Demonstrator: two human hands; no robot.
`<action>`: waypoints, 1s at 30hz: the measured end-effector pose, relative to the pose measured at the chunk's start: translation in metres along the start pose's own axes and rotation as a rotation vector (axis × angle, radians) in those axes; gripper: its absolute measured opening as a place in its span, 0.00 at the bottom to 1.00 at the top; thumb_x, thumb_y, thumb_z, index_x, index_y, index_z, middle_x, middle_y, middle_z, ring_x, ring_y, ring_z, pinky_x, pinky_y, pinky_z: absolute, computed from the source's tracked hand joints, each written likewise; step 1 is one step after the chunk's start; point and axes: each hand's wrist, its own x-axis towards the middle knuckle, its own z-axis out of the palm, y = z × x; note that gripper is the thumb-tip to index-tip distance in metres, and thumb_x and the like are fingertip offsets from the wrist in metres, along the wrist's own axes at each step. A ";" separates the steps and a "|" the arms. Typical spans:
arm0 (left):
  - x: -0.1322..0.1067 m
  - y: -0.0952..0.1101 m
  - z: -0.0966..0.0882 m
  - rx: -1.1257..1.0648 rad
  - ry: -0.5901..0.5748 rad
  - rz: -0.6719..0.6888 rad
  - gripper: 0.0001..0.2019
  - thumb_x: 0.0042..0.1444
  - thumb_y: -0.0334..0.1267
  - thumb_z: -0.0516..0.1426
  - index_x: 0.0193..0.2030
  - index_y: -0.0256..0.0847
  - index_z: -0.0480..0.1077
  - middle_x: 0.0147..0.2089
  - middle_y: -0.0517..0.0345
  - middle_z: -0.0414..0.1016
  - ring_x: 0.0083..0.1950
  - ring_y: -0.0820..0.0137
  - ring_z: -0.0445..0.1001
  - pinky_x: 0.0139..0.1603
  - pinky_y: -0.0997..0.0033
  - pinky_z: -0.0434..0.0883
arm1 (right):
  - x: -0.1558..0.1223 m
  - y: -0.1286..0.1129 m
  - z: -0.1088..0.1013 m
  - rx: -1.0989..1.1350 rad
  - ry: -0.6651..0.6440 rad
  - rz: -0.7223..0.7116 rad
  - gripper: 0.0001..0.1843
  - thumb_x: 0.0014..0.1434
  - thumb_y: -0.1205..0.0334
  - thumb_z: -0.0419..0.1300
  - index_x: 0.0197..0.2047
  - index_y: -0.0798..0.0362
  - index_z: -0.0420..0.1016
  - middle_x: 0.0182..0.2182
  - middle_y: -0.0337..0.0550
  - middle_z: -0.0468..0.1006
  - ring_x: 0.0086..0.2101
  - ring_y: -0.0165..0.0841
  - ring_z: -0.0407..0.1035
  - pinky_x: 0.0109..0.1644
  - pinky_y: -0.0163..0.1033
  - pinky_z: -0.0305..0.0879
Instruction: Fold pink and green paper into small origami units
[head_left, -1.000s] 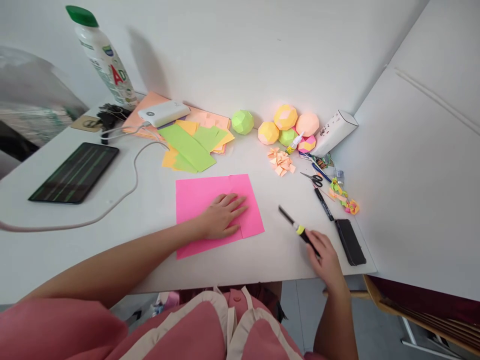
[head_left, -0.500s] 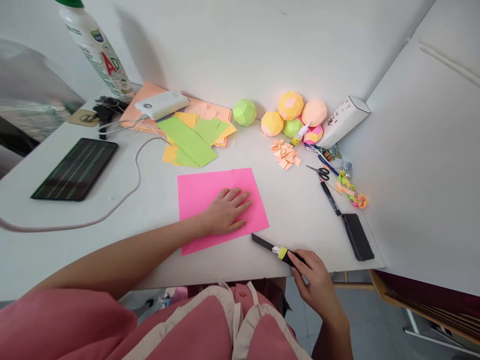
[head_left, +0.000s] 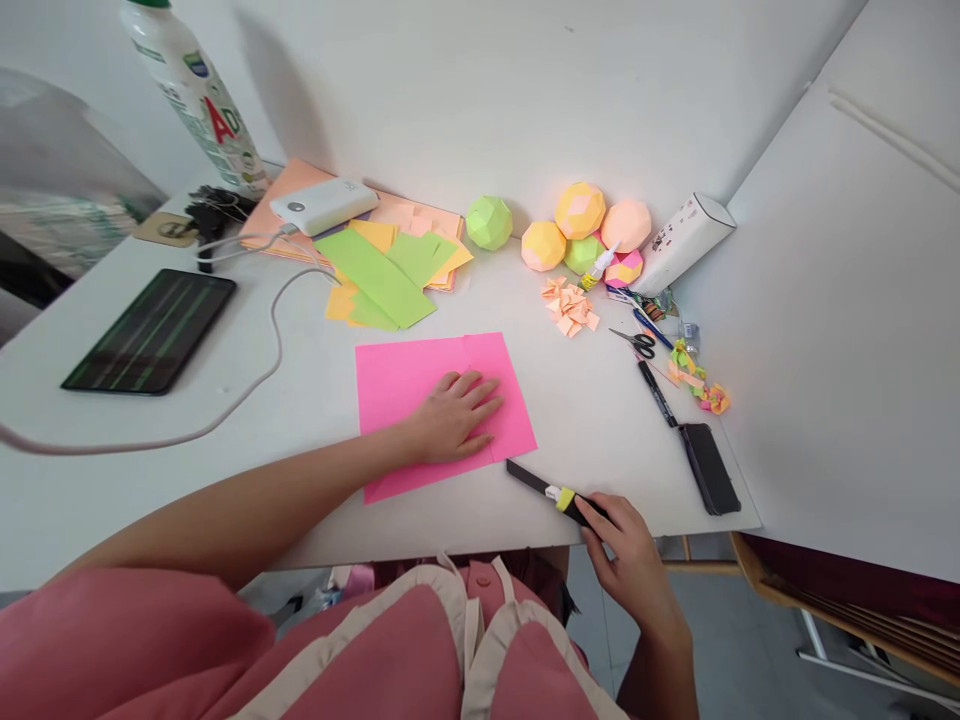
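Observation:
A pink paper sheet [head_left: 405, 375] lies in the middle of the white table [head_left: 600, 420]. My left hand [head_left: 454, 415] rests flat on its right part, fingers stretched out, pressing it down. My right hand [head_left: 626, 555] is closed round the handle of a black utility knife with a yellow slider [head_left: 544, 488]. The knife's tip sits just off the sheet's lower right corner, close to the table's front edge.
Green, yellow and orange paper strips [head_left: 382, 275] lie behind the sheet, with a white power bank [head_left: 324, 205], its cable and a bottle [head_left: 191, 95]. A tablet [head_left: 150, 330] is at left. Paper balls [head_left: 577, 230], scraps, scissors [head_left: 637, 342], a pen and a black case [head_left: 709, 480] are at right.
My right hand carried the knife from the right side of the table down and left to the sheet's lower right corner. My left hand stayed flat on the pink sheet.

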 end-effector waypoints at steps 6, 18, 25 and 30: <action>0.000 0.001 -0.001 -0.003 -0.004 -0.003 0.29 0.63 0.52 0.44 0.65 0.37 0.59 0.68 0.42 0.55 0.65 0.46 0.52 0.60 0.47 0.52 | 0.001 -0.002 -0.001 -0.011 -0.014 0.036 0.21 0.63 0.68 0.50 0.59 0.49 0.66 0.47 0.51 0.72 0.47 0.40 0.68 0.47 0.49 0.71; 0.023 0.032 -0.021 0.085 -0.085 -0.018 0.20 0.62 0.46 0.47 0.49 0.38 0.73 0.52 0.39 0.70 0.58 0.47 0.62 0.60 0.46 0.55 | -0.013 -0.018 -0.006 0.011 -0.086 0.073 0.21 0.63 0.66 0.52 0.59 0.51 0.64 0.44 0.50 0.72 0.45 0.38 0.69 0.44 0.43 0.73; 0.051 0.046 0.006 0.022 0.015 -0.259 0.28 0.61 0.54 0.47 0.52 0.28 0.69 0.62 0.33 0.62 0.67 0.44 0.52 0.65 0.48 0.51 | -0.013 -0.025 -0.004 -0.024 -0.095 0.086 0.20 0.62 0.66 0.52 0.57 0.51 0.66 0.42 0.51 0.73 0.42 0.38 0.70 0.43 0.44 0.74; 0.048 0.043 0.017 0.018 -0.054 -0.287 0.37 0.62 0.55 0.43 0.67 0.24 0.52 0.71 0.31 0.45 0.72 0.47 0.42 0.68 0.48 0.40 | -0.008 -0.029 -0.007 -0.046 -0.126 0.101 0.19 0.62 0.65 0.52 0.56 0.53 0.67 0.41 0.51 0.73 0.40 0.38 0.71 0.39 0.42 0.74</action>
